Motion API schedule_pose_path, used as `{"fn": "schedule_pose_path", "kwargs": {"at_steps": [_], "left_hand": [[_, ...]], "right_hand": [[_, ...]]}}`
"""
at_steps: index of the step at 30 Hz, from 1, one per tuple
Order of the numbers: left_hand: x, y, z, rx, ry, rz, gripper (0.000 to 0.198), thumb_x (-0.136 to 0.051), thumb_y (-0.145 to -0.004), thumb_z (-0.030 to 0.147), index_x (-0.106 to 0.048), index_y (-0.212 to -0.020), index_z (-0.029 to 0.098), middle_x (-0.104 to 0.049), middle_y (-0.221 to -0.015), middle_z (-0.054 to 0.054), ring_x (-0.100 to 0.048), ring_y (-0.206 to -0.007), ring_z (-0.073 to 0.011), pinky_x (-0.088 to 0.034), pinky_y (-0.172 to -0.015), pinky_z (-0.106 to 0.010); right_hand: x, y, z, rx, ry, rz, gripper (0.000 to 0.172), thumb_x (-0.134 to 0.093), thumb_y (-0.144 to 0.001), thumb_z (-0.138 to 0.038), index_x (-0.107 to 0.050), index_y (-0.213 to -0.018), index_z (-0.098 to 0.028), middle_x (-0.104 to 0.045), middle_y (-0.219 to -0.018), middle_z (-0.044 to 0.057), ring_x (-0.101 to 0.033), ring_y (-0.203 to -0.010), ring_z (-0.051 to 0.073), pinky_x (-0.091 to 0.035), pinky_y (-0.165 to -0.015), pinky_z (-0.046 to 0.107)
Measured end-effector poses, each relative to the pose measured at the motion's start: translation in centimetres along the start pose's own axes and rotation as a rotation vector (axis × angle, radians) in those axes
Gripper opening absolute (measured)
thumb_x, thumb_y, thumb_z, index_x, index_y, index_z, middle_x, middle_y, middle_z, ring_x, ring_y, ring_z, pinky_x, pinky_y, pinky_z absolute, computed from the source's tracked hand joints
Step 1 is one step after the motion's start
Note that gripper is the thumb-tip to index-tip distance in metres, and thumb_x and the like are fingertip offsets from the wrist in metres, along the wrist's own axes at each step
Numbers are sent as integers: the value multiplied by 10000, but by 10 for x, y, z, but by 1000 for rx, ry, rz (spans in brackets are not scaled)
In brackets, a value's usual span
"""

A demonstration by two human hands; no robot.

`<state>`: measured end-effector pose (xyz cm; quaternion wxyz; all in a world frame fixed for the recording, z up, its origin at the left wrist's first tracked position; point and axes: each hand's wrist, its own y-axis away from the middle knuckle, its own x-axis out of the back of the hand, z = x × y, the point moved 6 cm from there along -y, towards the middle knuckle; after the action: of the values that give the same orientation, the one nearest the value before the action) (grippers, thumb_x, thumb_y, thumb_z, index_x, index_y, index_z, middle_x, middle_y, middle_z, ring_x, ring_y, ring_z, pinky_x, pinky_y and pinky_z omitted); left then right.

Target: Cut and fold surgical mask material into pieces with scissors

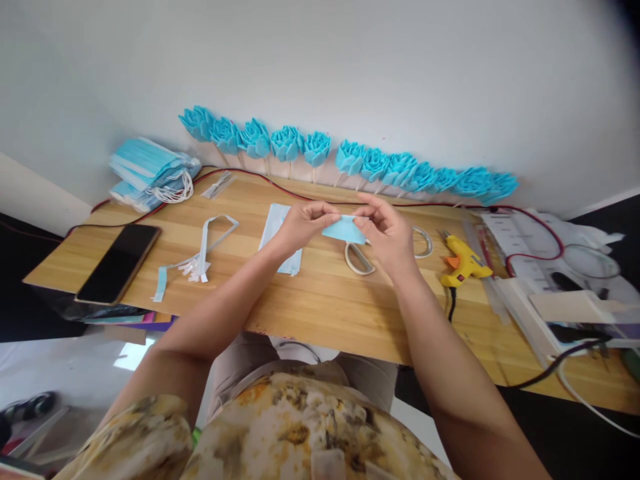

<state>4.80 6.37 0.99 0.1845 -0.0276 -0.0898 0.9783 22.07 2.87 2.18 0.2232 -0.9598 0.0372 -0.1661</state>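
A small light-blue piece of mask fabric is held between my two hands above the desk. My left hand pinches its upper left edge, and my right hand pinches the upper right edge with thumb and fingers. Below the fabric lies a pair of scissors, its handles showing and its blades mostly hidden. A flat blue face mask rests under my left wrist, partly covered by it. Cut mask strips lie farther left.
Blue fabric flowers on sticks lean along the wall. A stack of masks sits back left, near a black phone. At right are a yellow glue gun, a tape roll, cables and a white organizer.
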Motion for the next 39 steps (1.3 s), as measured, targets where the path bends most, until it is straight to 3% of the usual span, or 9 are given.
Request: {"fn": "schedule_pose_path", "kwargs": {"at_steps": [5, 9, 12, 21, 25, 31, 35, 39], "left_hand": [[6, -1, -1, 15, 59, 100, 304, -790, -746, 454, -728, -806, 163, -684, -787, -9, -565, -743, -120, -448, -722, -257], [5, -1, -1, 22, 48, 74, 258, -785, -759, 420, -732, -797, 170, -674, -762, -2, -556, -719, -118, -441, -706, -258], [4, -1, -2, 34, 29, 59, 251, -779, -767, 415, -740, -807, 171, -671, -757, -1, -549, -702, -114, -437, -697, -262], [-3, 2, 2, 47, -2, -7, 312, -804, -727, 449, -740, -800, 153, -699, -786, -28, -590, -746, -132, -459, -709, -266], [-5, 3, 3, 31, -7, -19, 297, -796, -738, 435, -719, -784, 152, -686, -771, -20, -580, -731, -122, -463, -721, -269], [-5, 4, 3, 37, -21, 5, 249, -756, -764, 397, -706, -783, 153, -675, -768, -19, -553, -712, -116, -438, -700, -262], [-5, 3, 2, 20, -14, 17, 237, -746, -780, 383, -700, -791, 150, -666, -780, -17, -556, -722, -115, -422, -694, -262], [-8, 3, 0, 31, 4, -5, 244, -758, -767, 382, -703, -797, 146, -674, -787, -19, -565, -732, -115, -432, -698, -257]], "right_hand": [[4, -2, 10, -68, -77, 33, 359, -707, -860, -479, -748, -1132, -247, -743, -880, 26, -673, -743, 172, -553, -630, 297], [5, -1, 8, -92, -42, 78, 222, -715, -835, -420, -776, -893, -214, -739, -793, 10, -649, -700, 160, -520, -625, 282], [6, 0, 3, -75, 14, 101, 174, -697, -835, -368, -761, -817, -207, -706, -706, -10, -612, -632, 141, -478, -587, 263], [5, 2, -8, -12, 206, 85, 170, -689, -848, -352, -740, -768, -211, -701, -665, -13, -615, -617, 150, -436, -592, 277], [4, 2, -10, 5, 184, 88, 165, -702, -838, -339, -729, -741, -209, -699, -670, -12, -619, -627, 151, -449, -609, 279], [9, 2, -9, 2, 68, 121, 332, -589, -938, -462, -703, -746, -215, -642, -636, -12, -597, -608, 142, -465, -587, 273], [2, 2, -8, 1, 91, 56, 212, -681, -872, -431, -732, -850, -227, -731, -762, -4, -663, -685, 161, -526, -662, 295], [0, 3, -8, 12, 140, 81, 122, -676, -862, -323, -739, -844, -220, -752, -772, 2, -674, -678, 162, -532, -672, 299]]}}
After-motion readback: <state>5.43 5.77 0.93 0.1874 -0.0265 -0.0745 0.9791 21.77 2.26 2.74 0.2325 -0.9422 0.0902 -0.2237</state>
